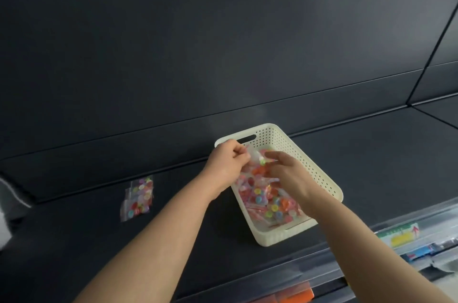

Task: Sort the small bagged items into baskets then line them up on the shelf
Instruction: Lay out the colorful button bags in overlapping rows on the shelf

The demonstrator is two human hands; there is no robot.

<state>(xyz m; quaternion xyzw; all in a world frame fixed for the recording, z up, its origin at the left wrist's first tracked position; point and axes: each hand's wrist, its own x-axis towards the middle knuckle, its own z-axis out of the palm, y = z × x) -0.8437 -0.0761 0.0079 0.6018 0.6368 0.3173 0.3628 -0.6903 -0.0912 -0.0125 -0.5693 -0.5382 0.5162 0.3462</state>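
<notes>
Two hands, one bag (257,157) over the basket (322,174).
The left hand (228,161) and right hand (288,175) each pinch the clear bag of buttons above the basket's far end; a pile of bags (138,197) lies on the shelf (74,240), well to the basket's left.

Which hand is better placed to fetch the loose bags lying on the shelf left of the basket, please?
Probably the left. The left hand sits at the basket's left rim, nearer the loose bags, though its fingers pinch a bag. The right hand is over the basket and would cross the left arm.
</notes>
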